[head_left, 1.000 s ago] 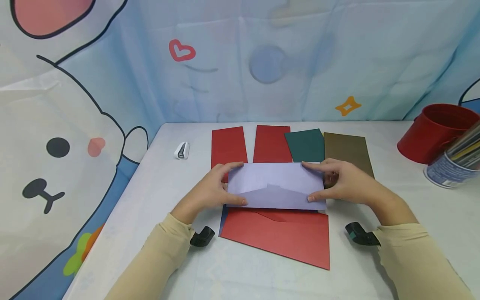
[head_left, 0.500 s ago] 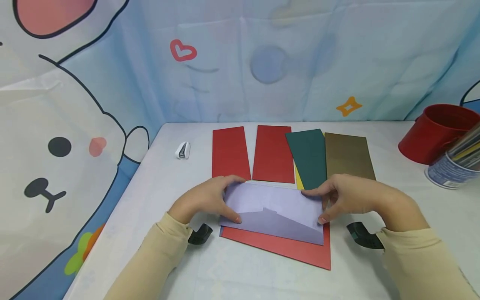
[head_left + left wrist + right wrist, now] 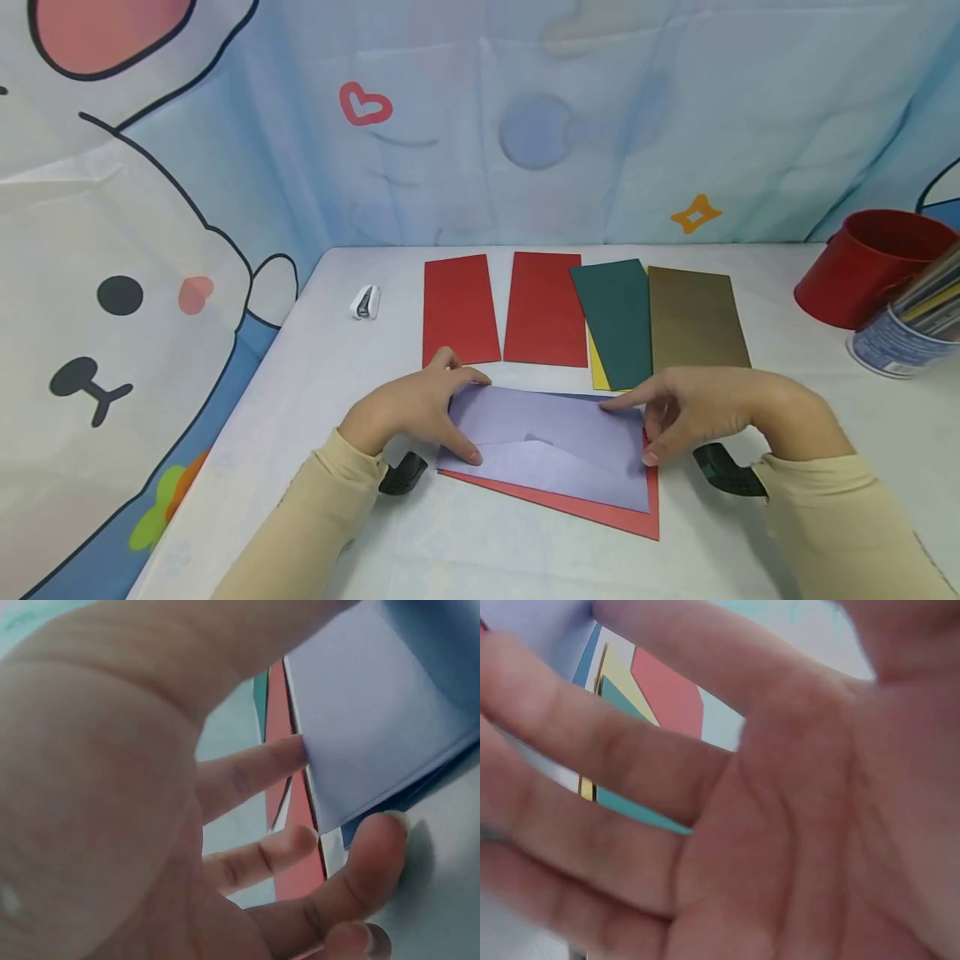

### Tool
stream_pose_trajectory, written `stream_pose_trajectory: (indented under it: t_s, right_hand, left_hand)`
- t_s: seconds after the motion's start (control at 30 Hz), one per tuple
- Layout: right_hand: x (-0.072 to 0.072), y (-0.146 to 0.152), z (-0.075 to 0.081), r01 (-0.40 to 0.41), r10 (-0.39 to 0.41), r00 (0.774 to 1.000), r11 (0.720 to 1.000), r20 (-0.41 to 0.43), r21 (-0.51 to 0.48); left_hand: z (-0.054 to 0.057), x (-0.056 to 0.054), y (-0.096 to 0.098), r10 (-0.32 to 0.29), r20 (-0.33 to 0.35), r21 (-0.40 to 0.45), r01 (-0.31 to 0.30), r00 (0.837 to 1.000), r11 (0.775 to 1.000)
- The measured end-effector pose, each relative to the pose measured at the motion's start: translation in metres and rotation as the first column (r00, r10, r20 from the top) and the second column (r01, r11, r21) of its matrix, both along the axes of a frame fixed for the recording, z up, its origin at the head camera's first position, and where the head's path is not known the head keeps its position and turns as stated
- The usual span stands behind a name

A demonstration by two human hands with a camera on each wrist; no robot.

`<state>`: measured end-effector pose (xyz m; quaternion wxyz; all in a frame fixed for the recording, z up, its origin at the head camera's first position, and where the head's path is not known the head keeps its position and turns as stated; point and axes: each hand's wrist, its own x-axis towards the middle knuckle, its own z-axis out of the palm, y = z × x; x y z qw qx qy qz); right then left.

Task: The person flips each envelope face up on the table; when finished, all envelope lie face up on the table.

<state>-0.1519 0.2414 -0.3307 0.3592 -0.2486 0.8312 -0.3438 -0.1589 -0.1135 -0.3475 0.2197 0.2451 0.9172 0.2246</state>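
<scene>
A pale purple envelope with a pointed flap lies over a red envelope, whose near edge sticks out below it. Along its far side peeks a strip of a dark blue one. My left hand holds the purple envelope's left end, thumb on its face and forefinger at the far corner. At the right end, my right hand holds it with forefinger on the far edge and thumb at the side. In the left wrist view, fingertips touch the edge of the purple envelope; the other fingers are spread.
Behind the stack lie two red paper rectangles, a green one over a yellow one, and an olive-brown one. A small white object sits back left. A red mug and a pencil-filled tin stand right.
Both hands have brought the purple envelope down and toward me, from above the stack's far part onto the red envelope. The papers behind are uncovered and have not moved.
</scene>
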Motion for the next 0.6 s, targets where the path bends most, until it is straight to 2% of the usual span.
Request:
stream_pose_trajectory:
  t_s: [0.07,0.13,0.17,0.23,0.3,0.37,0.43,0.6]
  right_hand:
    - [-0.003,0.001,0.000,0.023,-0.023,0.997,1.000,-0.074,-0.010]
    - [-0.006,0.003,0.001,0.079,-0.082,0.979,0.997,-0.187,-0.021]
    - [-0.007,0.004,0.001,0.111,-0.114,0.960,0.993,-0.257,-0.027]
    - [-0.009,0.006,0.001,0.199,-0.198,0.905,0.979,-0.377,-0.036]
    - [-0.010,0.008,0.000,0.290,-0.274,0.847,0.956,-0.456,-0.036]
    - [-0.011,0.012,-0.003,0.358,-0.318,0.805,0.933,-0.501,-0.016]
    - [-0.014,0.016,-0.006,0.399,-0.330,0.791,0.917,-0.516,0.026]
    - [-0.020,0.023,-0.016,0.439,-0.327,0.799,0.891,-0.504,0.118]
  left_hand:
    - [0.002,-0.002,-0.002,0.001,-0.018,0.031,0.000,1.000,1.000]
    - [0.003,-0.006,-0.004,0.032,-0.041,0.078,-0.029,0.999,0.997]
    - [0.004,-0.008,-0.006,0.054,-0.052,0.111,-0.048,0.997,0.993]
    - [0.003,-0.014,-0.010,0.105,-0.071,0.178,-0.091,0.992,0.980]
    - [0.001,-0.021,-0.014,0.156,-0.081,0.236,-0.133,0.984,0.962]
    - [-0.004,-0.027,-0.020,0.202,-0.082,0.269,-0.173,0.976,0.947]
    - [-0.010,-0.033,-0.025,0.249,-0.083,0.280,-0.217,0.965,0.935]
    - [-0.021,-0.040,-0.034,0.327,-0.099,0.259,-0.293,0.940,0.920]
